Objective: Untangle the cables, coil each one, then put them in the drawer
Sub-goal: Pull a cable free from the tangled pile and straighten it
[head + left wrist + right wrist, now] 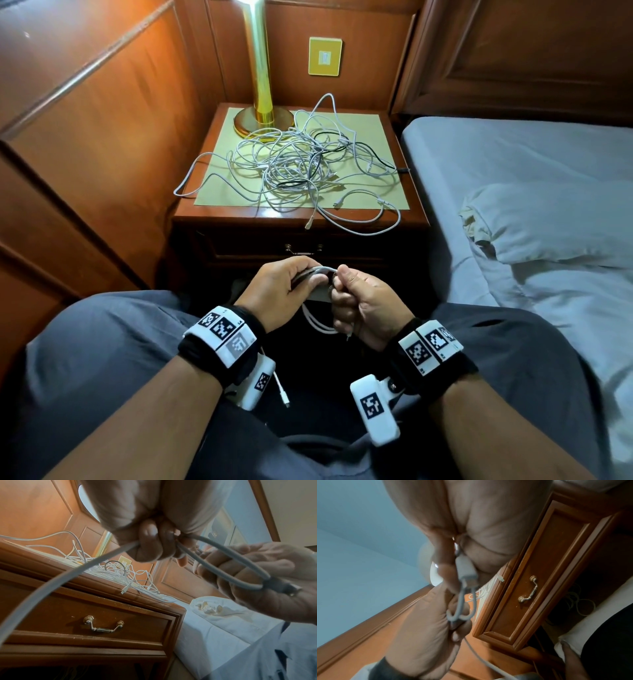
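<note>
Bed (513, 164) w/ pale sheet runs along the right, a crumpled pillow (544, 222) on it. Nightstand (298, 216) stands between the bed & the wood-panel wall; its tabletop carries a tan mat (212, 185). Brass lamp (262, 113) at the tabletop's back-left corner. Tangle of cables (301, 164), mostly white w/ a few dark strands, spreads over the middle of the tabletop; one loop hangs over the front edge nr the right corner, another strays past the mat's left edge. Drawer (85, 616) under the tabletop is closed, metal handle (103, 625) at its centre.

In front of the drawer, above the lap, both hands hold one white cable (318, 320). Left hand (281, 294): grip curled round gathered loops. Right hand (363, 305): grip fisted, pinching the cable's plug end (465, 569). Loose slack droops between the wrists.
</note>
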The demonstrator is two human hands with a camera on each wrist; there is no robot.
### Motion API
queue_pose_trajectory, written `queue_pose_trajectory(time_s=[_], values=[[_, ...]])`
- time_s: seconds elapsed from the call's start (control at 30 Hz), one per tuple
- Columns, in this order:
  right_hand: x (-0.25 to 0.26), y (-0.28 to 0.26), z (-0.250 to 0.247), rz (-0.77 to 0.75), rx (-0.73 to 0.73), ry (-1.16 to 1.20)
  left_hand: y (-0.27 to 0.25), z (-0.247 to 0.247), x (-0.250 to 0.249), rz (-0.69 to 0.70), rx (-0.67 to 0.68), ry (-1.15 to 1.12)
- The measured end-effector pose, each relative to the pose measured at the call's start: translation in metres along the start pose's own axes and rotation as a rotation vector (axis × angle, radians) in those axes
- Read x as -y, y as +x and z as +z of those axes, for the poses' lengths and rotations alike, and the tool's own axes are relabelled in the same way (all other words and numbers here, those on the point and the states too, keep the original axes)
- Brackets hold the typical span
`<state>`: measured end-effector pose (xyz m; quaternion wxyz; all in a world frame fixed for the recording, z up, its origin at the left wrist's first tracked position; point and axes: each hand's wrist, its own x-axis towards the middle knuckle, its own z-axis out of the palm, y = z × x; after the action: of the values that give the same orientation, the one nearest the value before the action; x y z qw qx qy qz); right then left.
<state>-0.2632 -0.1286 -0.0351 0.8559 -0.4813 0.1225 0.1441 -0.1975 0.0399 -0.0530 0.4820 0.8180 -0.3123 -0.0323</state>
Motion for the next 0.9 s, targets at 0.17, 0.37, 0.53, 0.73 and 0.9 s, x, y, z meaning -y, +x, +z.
queue_pose_trajectory(time_s=[0.17, 0.37, 0.53, 0.73, 0.9], values=[[0.003, 0.0, -0.003, -0.031, -0.075, 0.046, -0.003, 0.004, 0.0, -0.175, 0.237, 0.027], [0.001, 0.003, 0.0, -0.036, -0.066, 0.053, 0.001, 0.004, 0.001, -0.174, 0.117, 0.186], [-0.002, 0.002, 0.0, 0.005, -0.015, 0.116, 0.001, 0.001, 0.004, -0.191, 0.124, 0.275], [0.005, 0.001, -0.002, 0.02, -0.052, 0.095, 0.002, 0.001, 0.0, -0.132, 0.123, 0.134], [0.007, 0.0, -0.005, 0.018, -0.078, 0.122, 0.002, -0.008, 0.001, -0.101, 0.053, 0.004]])
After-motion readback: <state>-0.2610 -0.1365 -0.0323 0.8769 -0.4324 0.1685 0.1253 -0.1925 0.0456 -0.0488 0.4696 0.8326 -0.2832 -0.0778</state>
